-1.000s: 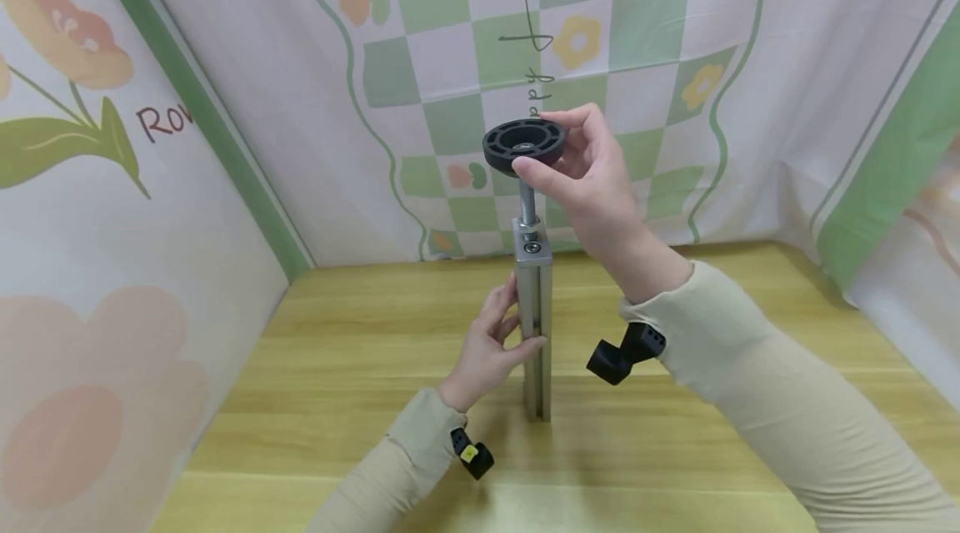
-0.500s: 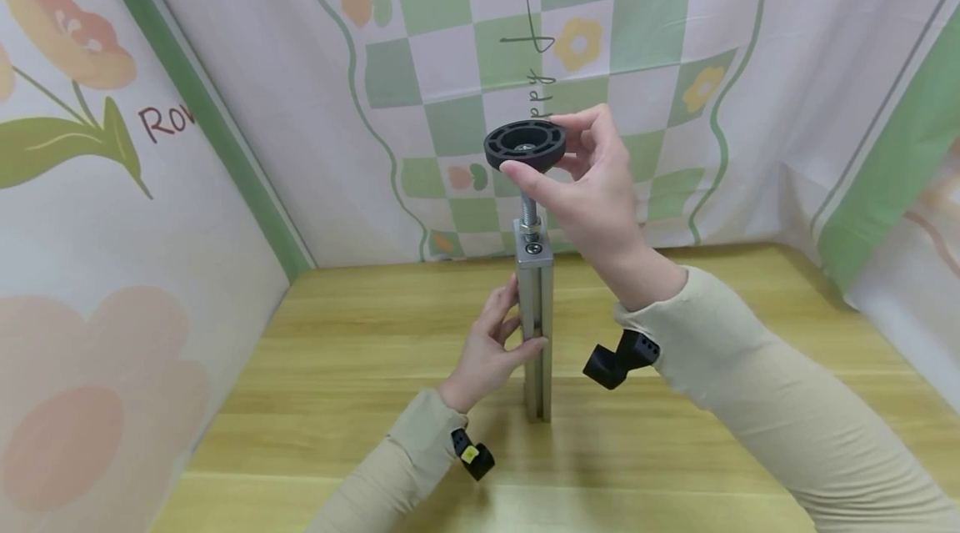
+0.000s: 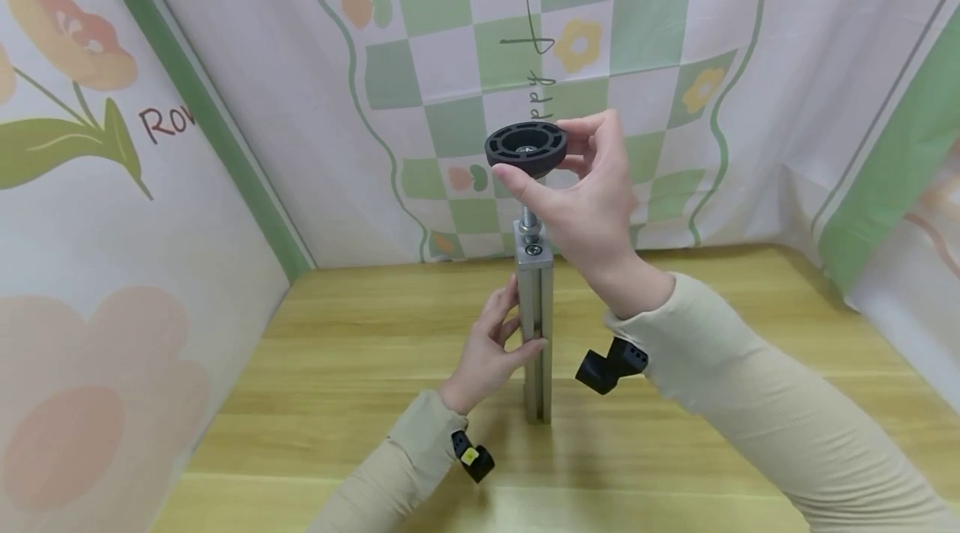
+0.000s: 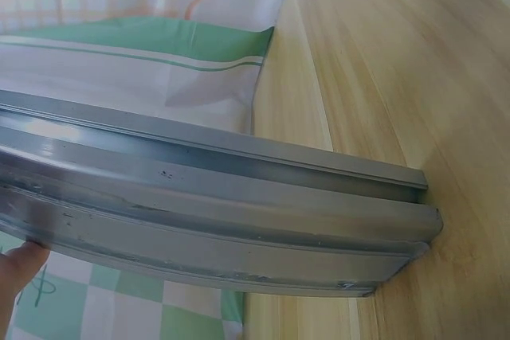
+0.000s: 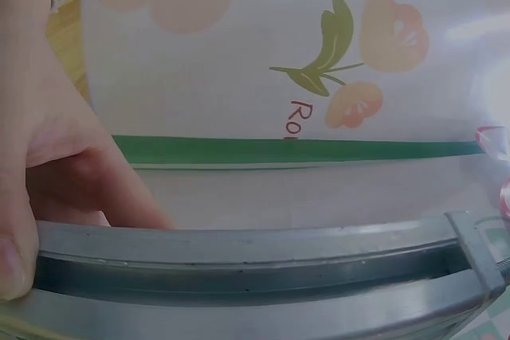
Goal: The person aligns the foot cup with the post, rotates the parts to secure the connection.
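A slotted aluminium profile (image 3: 535, 308) stands upright on the wooden table. Its top carries a metal end plate (image 3: 533, 253), from which a threaded rod (image 3: 529, 218) rises to a round black leveling foot (image 3: 527, 166). My right hand (image 3: 592, 199) grips the foot's rim, thumb at the near side and fingers behind. Lower down, my left hand (image 3: 486, 354) holds the profile between thumb and fingers. In the left wrist view, the profile's lower end (image 4: 343, 244) meets the table. The right wrist view shows the left hand (image 5: 72, 149) at the profile's slotted side.
The wooden table (image 3: 337, 399) spreads around the profile's base. A checkered curtain (image 3: 442, 49) hangs behind, with a flowered curtain (image 3: 150, 266) on the left. Black wrist cameras sit on both sleeves.
My right thumb has slid leftward along the near rim of the leveling foot as the wrist turned and dropped slightly. My left hand and the profile have hardly moved.
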`<state>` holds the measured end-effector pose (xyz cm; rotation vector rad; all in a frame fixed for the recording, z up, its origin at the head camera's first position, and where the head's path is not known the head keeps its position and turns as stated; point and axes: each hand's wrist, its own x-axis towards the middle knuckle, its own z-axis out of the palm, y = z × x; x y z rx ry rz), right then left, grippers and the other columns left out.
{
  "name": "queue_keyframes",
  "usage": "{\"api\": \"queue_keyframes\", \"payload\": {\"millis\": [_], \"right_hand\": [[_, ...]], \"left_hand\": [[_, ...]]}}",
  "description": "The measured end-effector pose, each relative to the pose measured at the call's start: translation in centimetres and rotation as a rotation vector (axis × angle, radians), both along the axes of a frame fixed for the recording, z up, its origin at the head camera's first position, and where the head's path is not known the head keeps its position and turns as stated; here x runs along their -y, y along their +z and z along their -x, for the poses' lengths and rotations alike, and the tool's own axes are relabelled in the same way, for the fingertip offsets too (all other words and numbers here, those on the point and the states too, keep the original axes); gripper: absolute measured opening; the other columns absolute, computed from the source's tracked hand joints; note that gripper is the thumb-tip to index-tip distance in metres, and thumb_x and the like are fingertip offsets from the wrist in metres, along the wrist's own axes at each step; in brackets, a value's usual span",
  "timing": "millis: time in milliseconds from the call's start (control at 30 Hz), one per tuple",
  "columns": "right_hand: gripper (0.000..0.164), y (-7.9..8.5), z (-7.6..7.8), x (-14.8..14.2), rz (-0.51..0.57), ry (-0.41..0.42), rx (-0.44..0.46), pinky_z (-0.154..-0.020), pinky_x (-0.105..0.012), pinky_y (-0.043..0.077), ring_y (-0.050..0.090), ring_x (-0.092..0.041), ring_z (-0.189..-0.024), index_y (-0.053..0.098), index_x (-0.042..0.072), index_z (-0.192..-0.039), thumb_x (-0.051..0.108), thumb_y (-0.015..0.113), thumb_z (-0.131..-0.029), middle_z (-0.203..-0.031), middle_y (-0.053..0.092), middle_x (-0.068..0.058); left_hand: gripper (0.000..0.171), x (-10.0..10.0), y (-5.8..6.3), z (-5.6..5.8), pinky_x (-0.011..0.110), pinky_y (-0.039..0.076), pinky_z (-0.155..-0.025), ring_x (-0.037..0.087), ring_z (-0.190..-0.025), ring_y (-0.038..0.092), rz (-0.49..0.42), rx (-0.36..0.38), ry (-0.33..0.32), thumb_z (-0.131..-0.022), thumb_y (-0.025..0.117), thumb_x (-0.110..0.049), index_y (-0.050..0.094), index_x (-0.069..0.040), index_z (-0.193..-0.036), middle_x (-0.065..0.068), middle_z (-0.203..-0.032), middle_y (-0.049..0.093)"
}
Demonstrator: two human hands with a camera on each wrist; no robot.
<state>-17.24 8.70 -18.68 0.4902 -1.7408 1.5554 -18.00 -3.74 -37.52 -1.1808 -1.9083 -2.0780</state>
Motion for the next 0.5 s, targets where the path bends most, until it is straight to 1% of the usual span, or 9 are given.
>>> {"api": "queue_keyframes", "payload": {"millis": [100,167,200,267,367,433,467,500], "right_hand": [[0.052,0.0,0.0,-0.1,0.0,0.03,-0.02,-0.082,-0.023,0.049,0.055,-0.014,-0.086,0.045,0.003,-0.106,0.001,0.082,-0.07,-0.098,0.056,0.006],[0.053,0.0,0.2,-0.3,-0.002,0.075,-0.018,-0.083,-0.023,0.047,0.054,-0.014,-0.087,0.043,0.005,-0.107,-0.002,0.08,-0.07,-0.097,0.055,0.006],[0.054,0.0,0.2,-0.4,0.002,0.113,-0.016,-0.083,-0.023,0.047,0.054,-0.014,-0.088,0.042,0.007,-0.109,-0.004,0.079,-0.071,-0.097,0.054,0.005],[0.056,0.1,0.4,-0.7,0.016,0.21,-0.006,-0.085,-0.022,0.046,0.054,-0.014,-0.09,0.039,0.009,-0.114,-0.004,0.075,-0.073,-0.099,0.053,0.002],[0.056,0.2,0.7,-1.3,0.058,0.386,0.034,-0.084,-0.02,0.048,0.056,-0.014,-0.093,0.035,0.014,-0.121,0.003,0.069,-0.077,-0.107,0.051,-0.003],[0.054,0.3,0.9,-1.6,0.082,0.481,0.072,-0.086,-0.021,0.049,0.057,-0.014,-0.094,0.032,0.016,-0.124,0.009,0.063,-0.08,-0.114,0.049,-0.007],[0.053,0.4,1.1,-1.8,0.093,0.527,0.09,-0.086,-0.021,0.049,0.058,-0.015,-0.096,0.032,0.016,-0.125,0.013,0.062,-0.081,-0.117,0.048,-0.009],[0.054,0.4,1.4,-1.9,0.113,0.574,0.112,-0.088,-0.022,0.048,0.058,-0.015,-0.097,0.032,0.017,-0.125,0.017,0.064,-0.082,-0.119,0.047,-0.01]], "left_hand": [[0.097,0.0,0.0,0.0,0.031,0.043,-0.104,0.009,-0.127,0.038,0.001,0.002,0.001,-0.083,0.061,0.015,0.021,-0.049,-0.144,0.025,-0.138,0.032],[0.097,0.0,0.0,0.0,0.033,0.043,-0.104,0.009,-0.127,0.038,0.002,0.003,0.001,-0.083,0.061,0.015,0.021,-0.048,-0.144,0.025,-0.139,0.031],[0.096,0.0,0.0,0.0,0.035,0.043,-0.104,0.009,-0.128,0.038,0.003,0.004,0.001,-0.083,0.061,0.015,0.021,-0.048,-0.145,0.024,-0.139,0.031],[0.097,0.0,0.0,0.0,0.039,0.043,-0.104,0.008,-0.128,0.038,0.006,0.003,0.002,-0.083,0.061,0.014,0.021,-0.048,-0.145,0.024,-0.139,0.031],[0.097,0.0,0.0,0.0,0.045,0.043,-0.103,0.007,-0.128,0.038,0.001,-0.006,0.0,-0.083,0.061,0.015,0.021,-0.049,-0.144,0.026,-0.139,0.03],[0.098,-0.1,-0.1,0.0,0.043,0.043,-0.103,0.007,-0.127,0.038,-0.002,-0.013,0.002,-0.083,0.061,0.014,0.021,-0.052,-0.143,0.027,-0.138,0.03],[0.098,-0.1,-0.1,0.0,0.042,0.044,-0.103,0.007,-0.127,0.039,-0.005,-0.017,0.004,-0.082,0.061,0.015,0.021,-0.052,-0.142,0.027,-0.138,0.03],[0.098,-0.1,-0.1,0.0,0.043,0.043,-0.103,0.007,-0.127,0.039,-0.007,-0.019,0.004,-0.083,0.062,0.014,0.021,-0.052,-0.142,0.028,-0.138,0.03]]}}
